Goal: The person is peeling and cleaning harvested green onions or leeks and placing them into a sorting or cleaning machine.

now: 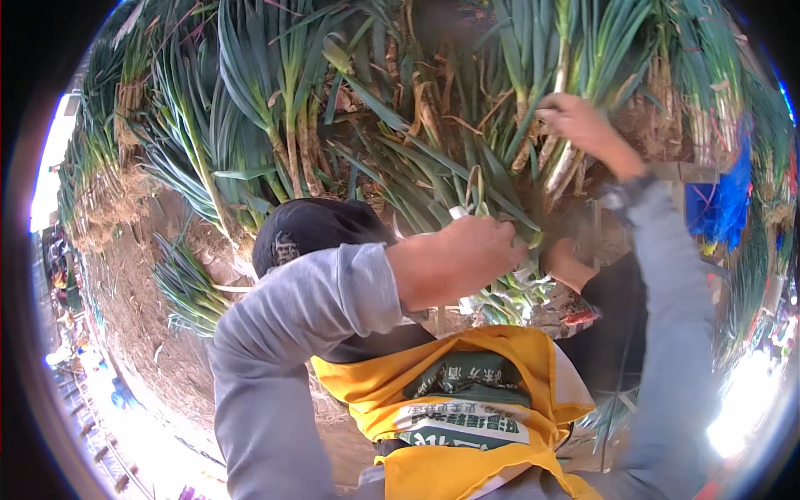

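My left hand (467, 257) is closed in front of my apron, with green onions (477, 196) showing just above and beside its fingers. Their white lower parts (512, 296) show below the hand; the grip itself is partly hidden. Further off and to the right, my right hand (583, 132) has its fingers curled at the pale stalk of a green onion (562, 79) in a standing bunch. That hand is slightly blurred. Loose green leaves (417, 167) lie between the hands and the far bunches.
Bunches of long green onions (250, 92) stand along the far side, with more at the right (717, 83). A small bunch (187, 287) lies on bare soil (133, 292) at left. A blue plastic sheet (721, 200) hangs at right. My yellow apron (350, 375) fills the near middle.
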Demonstrator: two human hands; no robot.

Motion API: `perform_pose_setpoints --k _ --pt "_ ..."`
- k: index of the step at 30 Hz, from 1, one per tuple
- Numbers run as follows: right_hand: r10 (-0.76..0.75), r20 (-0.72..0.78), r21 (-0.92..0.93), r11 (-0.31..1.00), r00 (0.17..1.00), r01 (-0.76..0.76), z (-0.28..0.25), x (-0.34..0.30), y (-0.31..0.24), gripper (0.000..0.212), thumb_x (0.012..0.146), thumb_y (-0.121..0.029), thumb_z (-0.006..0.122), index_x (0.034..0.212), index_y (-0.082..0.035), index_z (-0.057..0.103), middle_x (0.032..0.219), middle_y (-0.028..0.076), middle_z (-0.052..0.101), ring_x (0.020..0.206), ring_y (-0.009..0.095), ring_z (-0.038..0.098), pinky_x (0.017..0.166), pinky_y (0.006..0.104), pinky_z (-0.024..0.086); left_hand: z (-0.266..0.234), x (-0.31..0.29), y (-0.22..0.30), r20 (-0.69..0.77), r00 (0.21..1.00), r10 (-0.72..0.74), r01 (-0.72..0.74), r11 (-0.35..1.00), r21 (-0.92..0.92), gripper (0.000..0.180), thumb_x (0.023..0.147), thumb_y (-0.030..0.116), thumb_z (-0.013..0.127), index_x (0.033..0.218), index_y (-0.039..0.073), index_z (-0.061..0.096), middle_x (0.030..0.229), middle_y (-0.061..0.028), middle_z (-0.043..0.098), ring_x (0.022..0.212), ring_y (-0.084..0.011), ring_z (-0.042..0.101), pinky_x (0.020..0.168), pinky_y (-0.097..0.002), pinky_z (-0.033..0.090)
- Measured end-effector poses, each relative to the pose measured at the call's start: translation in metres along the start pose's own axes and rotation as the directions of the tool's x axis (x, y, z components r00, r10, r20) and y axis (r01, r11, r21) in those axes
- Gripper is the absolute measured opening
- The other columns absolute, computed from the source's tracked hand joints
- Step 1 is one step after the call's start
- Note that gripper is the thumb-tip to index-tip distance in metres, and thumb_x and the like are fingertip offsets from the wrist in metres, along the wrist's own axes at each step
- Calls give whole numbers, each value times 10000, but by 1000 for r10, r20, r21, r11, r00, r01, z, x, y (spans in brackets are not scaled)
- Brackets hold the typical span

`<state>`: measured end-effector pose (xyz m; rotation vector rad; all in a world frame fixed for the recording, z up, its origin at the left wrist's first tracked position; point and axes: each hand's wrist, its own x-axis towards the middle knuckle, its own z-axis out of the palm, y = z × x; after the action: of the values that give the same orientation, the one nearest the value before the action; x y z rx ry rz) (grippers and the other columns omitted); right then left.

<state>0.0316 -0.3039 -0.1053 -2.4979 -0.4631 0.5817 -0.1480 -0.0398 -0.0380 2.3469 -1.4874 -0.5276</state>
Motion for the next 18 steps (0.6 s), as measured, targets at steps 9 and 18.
perform_pose_setpoints --k 9,18 --pt "78 -121 -32 996 990 -82 246 147 -17 336 915 -344 662 1052 -37 667 1036 224 707 1012 430 661 866 527 516 -17 -30 -24 -104 983 -151 156 987 40 539 806 135 650 1325 12 572 848 -66 585 783 -248 608 788 -399 465" --pt "170 25 134 976 985 -172 223 151 -1 437 860 -369 719 1053 22 685 948 213 724 853 353 708 785 425 528 -23 -32 -25 -131 962 -239 237 971 -34 490 857 134 619 1340 60 574 829 -58 549 749 -233 565 772 -400 466"
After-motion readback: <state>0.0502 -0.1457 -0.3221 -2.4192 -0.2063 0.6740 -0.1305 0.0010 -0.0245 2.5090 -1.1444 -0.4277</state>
